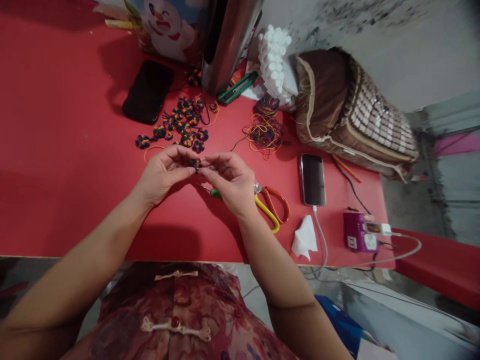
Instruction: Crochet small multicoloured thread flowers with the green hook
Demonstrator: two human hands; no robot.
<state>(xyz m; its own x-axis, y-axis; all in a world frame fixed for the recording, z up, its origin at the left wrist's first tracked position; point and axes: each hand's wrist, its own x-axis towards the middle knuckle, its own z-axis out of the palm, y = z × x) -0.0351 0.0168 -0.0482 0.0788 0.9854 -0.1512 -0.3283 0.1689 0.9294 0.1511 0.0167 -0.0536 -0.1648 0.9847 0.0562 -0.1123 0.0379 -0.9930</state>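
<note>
Over the red table point(75, 175), my left hand point(161, 172) pinches a small knotted cord flower point(195, 163) in dark and orange cord. From the other side my right hand point(230, 180) grips the same piece, thumb and forefinger pressed together at its edge. Just beyond the hands lies a pile of similar cord flowers point(183, 122). A loose tangle of orange and dark cord point(264, 134) rests further right. Partly hidden beneath my right hand are a tool with a green handle point(215, 193) and a cutter with red and yellow handles point(270, 210).
Two phones lie here, a black one point(148, 92) and a charging one point(312, 179). Behind stand a metal flask point(228, 45), a green utility knife point(238, 89) and a brown cushion point(326, 95). A crumpled tissue point(305, 237) and purple power socket point(356, 232) sit right.
</note>
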